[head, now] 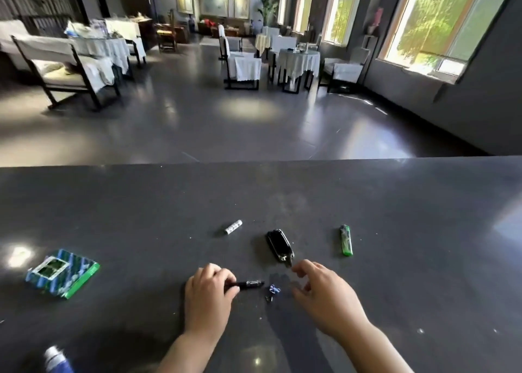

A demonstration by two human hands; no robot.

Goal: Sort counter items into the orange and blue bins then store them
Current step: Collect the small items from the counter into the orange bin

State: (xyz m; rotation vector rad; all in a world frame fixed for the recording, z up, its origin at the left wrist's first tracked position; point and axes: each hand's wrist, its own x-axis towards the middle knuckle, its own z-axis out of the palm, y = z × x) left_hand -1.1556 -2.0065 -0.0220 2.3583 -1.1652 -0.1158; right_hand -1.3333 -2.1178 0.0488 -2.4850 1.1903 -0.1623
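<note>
Dark counter (395, 203) before you: your left hand (207, 296) grips a black pen (250, 284), your right hand (324, 293) hovers loosely curled, holding nothing, beside a small binder clip (273, 290) and near the black key fob (279, 244).

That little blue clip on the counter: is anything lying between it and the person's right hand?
Nothing visible does. The small blue clip lies on bare dark counter just left of the right hand, whose fingers hang loosely curled beside it. The left hand grips a black pen on the clip's other side.
</note>
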